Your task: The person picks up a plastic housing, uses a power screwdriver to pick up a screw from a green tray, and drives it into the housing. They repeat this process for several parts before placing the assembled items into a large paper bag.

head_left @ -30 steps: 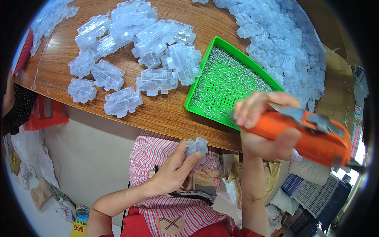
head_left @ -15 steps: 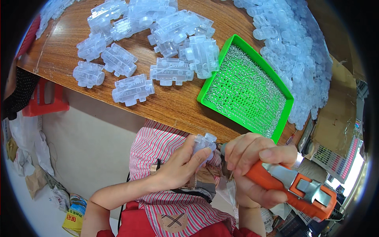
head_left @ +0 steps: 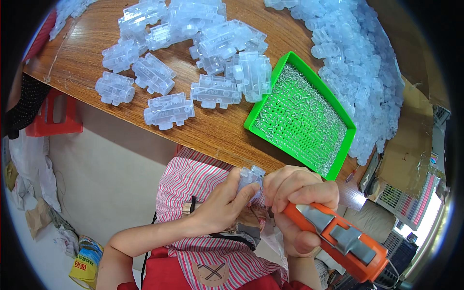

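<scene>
1. Left hand [head_left: 220,205]: thumb and fingers closed around a clear plastic part [head_left: 250,178], held just off the table's near edge.
2. Right hand [head_left: 299,198]: fingers wrapped about the front of an orange tool [head_left: 338,237]; its tip, mostly hidden, is just right of the part. Contact: cannot tell.
3. Progress: one part in work; whether any metal piece is in it, cannot tell. Loose clear parts [head_left: 217,91] lie far left, a larger heap [head_left: 357,72] far right; finished or waiting, not shown. Many small metal pieces [head_left: 299,113] remain in the green tray [head_left: 340,152].
4. Held part: knobbed end seems to face far; long axis apparently near-to-far, partly covered by the thumb.
</scene>
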Tool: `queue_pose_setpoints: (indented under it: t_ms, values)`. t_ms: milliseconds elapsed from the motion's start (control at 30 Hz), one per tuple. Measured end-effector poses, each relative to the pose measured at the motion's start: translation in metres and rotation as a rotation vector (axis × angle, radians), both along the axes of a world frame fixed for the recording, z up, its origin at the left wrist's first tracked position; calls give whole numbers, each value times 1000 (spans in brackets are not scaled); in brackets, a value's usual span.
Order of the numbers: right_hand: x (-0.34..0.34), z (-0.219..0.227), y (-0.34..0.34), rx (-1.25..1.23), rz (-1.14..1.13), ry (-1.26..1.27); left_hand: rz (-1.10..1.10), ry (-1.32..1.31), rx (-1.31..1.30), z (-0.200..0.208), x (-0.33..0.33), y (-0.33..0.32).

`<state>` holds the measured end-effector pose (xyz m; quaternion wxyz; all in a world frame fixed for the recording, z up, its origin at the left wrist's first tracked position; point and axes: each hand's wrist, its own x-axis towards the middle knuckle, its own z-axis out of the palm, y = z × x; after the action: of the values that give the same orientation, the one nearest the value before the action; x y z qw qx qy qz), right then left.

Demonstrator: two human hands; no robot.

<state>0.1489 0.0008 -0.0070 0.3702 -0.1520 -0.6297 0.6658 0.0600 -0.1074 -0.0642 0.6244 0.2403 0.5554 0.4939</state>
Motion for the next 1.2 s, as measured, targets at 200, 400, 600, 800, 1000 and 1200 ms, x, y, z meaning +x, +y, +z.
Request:
queue_pose_setpoints:
  t_ms: [200,400,600,800,1000,1200]
  values:
    - [4,18,23,-119,-32,134,21,-82,4,3,3,0]
    - [-3,-6,69,12,-188,177,134,-408,-80,7,-8,-5]
    - [-9,-19,75,-10,-195,177,187,-521,-151,9,-10,-4]
    - [-10,-19,74,-11,-217,143,122,-459,-171,4,-8,-1]
    - [-9,-22,74,-7,-214,140,200,-486,-137,5,-2,6]
    - [-4,-1,67,25,-179,205,241,-432,-82,-5,10,6]
